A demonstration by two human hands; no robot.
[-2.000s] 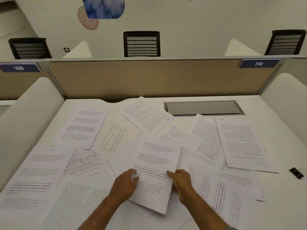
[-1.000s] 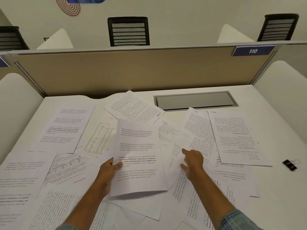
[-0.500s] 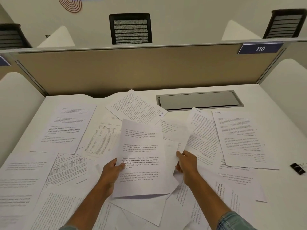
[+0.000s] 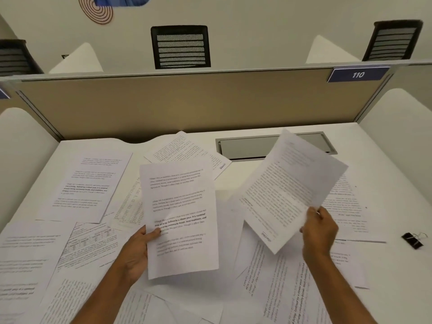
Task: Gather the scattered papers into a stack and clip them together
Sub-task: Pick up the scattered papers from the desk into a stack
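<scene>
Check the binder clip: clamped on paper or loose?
Loose. The binder clip lies on bare desk at the right, clamping nothing; the left hand and right hand hold sheets away from it.

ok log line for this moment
stage: gathering | left hand: holds left sheet | right hand: holds right sheet, raised | binder clip: on desk, untouched | other papers: scattered

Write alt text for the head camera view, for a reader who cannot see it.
A person's left hand holds one printed sheet and the right hand holds a second, tilted sheet, both raised over a white desk covered with scattered papers. A black binder clip lies at the right, apart from both hands.
</scene>
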